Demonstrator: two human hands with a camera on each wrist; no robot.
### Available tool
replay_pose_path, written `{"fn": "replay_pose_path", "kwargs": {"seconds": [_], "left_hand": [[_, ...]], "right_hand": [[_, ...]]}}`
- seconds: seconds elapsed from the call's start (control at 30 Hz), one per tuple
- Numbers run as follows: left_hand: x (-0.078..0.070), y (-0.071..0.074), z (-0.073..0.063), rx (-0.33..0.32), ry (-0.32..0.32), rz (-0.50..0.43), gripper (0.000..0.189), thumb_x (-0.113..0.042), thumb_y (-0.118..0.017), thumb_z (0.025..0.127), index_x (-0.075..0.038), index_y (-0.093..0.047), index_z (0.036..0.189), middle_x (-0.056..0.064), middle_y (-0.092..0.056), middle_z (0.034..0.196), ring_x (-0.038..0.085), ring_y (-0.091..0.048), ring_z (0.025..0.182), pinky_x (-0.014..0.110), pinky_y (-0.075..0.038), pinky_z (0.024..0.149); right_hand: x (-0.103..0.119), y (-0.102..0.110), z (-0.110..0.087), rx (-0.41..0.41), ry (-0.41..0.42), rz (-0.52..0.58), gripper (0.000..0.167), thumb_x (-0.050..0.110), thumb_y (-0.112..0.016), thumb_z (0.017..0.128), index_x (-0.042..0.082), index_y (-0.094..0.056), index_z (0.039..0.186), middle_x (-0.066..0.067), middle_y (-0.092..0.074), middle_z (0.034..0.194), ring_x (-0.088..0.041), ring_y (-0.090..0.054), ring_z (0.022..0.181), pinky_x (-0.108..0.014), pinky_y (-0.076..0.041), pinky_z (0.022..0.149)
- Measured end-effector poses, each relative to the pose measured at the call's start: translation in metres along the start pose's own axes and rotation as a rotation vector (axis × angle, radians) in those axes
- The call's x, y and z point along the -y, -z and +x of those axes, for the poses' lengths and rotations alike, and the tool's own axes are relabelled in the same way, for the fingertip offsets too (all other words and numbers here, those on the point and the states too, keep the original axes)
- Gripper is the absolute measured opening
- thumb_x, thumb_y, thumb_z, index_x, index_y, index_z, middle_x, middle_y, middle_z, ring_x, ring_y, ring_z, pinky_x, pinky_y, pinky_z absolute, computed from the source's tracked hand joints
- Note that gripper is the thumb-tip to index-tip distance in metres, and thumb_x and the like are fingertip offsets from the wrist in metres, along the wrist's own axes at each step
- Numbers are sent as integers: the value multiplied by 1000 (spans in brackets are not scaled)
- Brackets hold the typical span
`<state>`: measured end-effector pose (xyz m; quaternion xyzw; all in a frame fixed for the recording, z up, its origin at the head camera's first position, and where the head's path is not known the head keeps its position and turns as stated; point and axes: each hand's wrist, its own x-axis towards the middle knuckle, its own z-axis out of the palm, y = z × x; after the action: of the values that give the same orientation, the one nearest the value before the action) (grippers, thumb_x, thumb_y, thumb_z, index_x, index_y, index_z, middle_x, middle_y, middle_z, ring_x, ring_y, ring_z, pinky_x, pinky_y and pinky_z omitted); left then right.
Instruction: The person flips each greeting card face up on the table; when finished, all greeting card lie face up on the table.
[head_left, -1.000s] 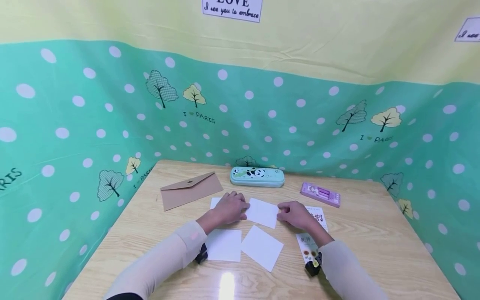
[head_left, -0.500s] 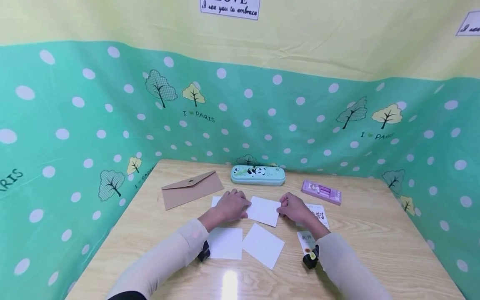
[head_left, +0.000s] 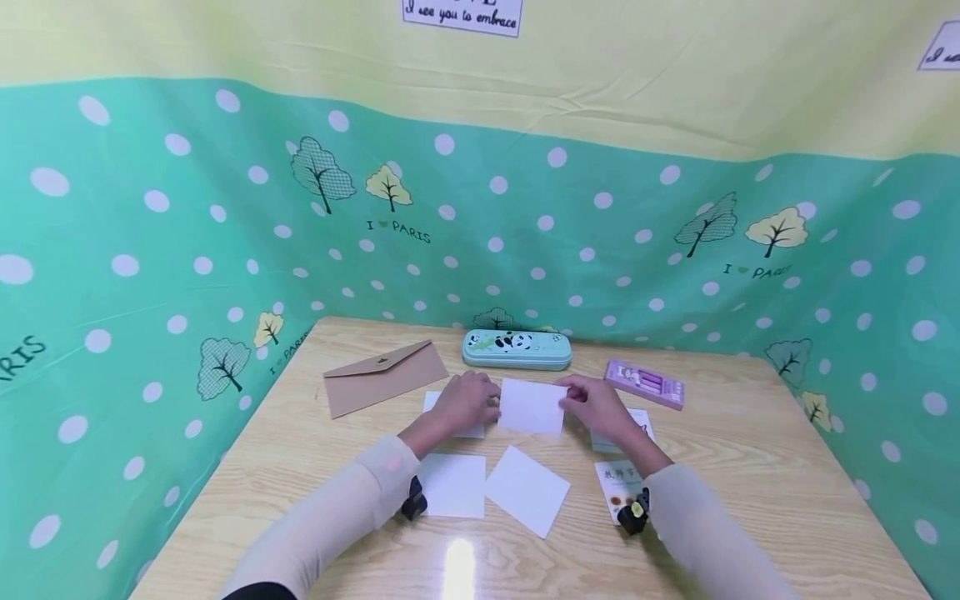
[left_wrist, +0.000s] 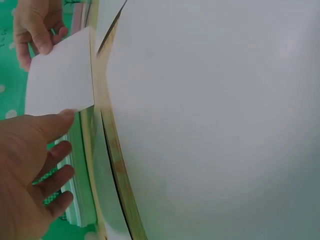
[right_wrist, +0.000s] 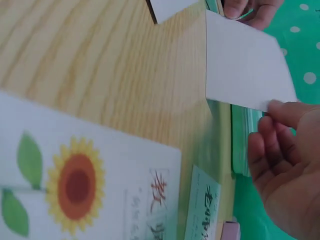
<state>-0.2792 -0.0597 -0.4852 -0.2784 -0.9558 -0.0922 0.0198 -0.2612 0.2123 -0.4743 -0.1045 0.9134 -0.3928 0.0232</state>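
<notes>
A blank white card [head_left: 531, 407] is held tilted up off the table between my two hands. My left hand [head_left: 467, 406] pinches its left edge, the thumb [left_wrist: 62, 117] on the white face and the other fingers loosely bent below. At the opposite edge, my right hand [head_left: 595, 406] pinches a corner, thumb [right_wrist: 280, 107] in front. Part of another blank card [head_left: 472, 432] shows under my left hand. Two more blank cards [head_left: 453, 487] lie nearer, the right one [head_left: 528, 492] turned at an angle. The index fingers are mostly hidden behind the held card.
Behind the hands stands a mint panda pencil case [head_left: 517, 350]. A brown envelope [head_left: 386, 385] lies at left, a purple box [head_left: 645, 384] at right. Printed cards sit under the right forearm, one with a sunflower [right_wrist: 77, 185]. A green dotted curtain [head_left: 480, 208] encloses the table.
The held card has risen from nearly flat to tilted up facing me. My right hand shifted along its right edge to the upper corner; my left hand stayed almost in place.
</notes>
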Motion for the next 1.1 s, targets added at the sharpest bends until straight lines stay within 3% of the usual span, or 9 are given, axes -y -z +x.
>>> {"fn": "replay_pose_path", "kwargs": {"seconds": [0.17,0.3,0.53,0.73,0.83,0.97,1.1], "left_hand": [[-2,3,3,-112,-65,-52,10,-29,-74,94,-23,-77,88,-5,-74,90,17,-64,87,38,-54,80],[-2,2,3,-129,-73,-72,10,-28,-74,95,-23,-77,87,-7,-74,86,14,-65,84,34,-53,79],[-3,2,2,-81,-32,-149,9,-26,-72,96,-21,-78,92,-7,-78,88,11,-71,83,30,-58,82],[-5,0,2,-32,-34,-150,12,-27,-72,96,-24,-80,104,-7,-79,98,12,-73,92,32,-57,87],[-7,-1,1,19,-18,-149,17,-27,-70,97,-23,-78,111,-5,-79,106,15,-73,99,37,-55,93],[-12,-3,3,78,-4,-135,24,-24,-62,102,-22,-74,122,-2,-76,118,21,-70,112,43,-51,102],[-17,-4,4,115,-11,-99,31,-28,-57,103,-20,-69,131,0,-73,127,23,-67,119,44,-51,103]], "right_hand": [[-2,6,-2,-30,36,18,20,18,-71,96,13,-76,115,-5,-72,99,-15,-62,86,-24,-53,72],[-2,10,-5,-22,57,49,20,26,-70,97,13,-78,111,-7,-74,99,-15,-62,82,-25,-53,69],[-2,14,-11,34,33,118,27,27,-62,102,5,-78,108,-12,-74,84,-18,-67,74,-23,-55,66],[-3,13,-16,99,28,38,26,28,-62,102,8,-79,106,-11,-74,85,-18,-63,74,-24,-52,66],[-5,10,-18,144,3,-28,25,27,-65,100,11,-76,117,-5,-71,85,-14,-58,72,-24,-49,64],[-8,5,-20,200,-11,-94,42,24,-68,97,9,-65,137,2,-64,80,-11,-52,63,-22,-43,55],[-9,4,-23,236,-16,-118,52,23,-67,97,7,-56,145,3,-59,71,-9,-47,56,-21,-37,50]]}}
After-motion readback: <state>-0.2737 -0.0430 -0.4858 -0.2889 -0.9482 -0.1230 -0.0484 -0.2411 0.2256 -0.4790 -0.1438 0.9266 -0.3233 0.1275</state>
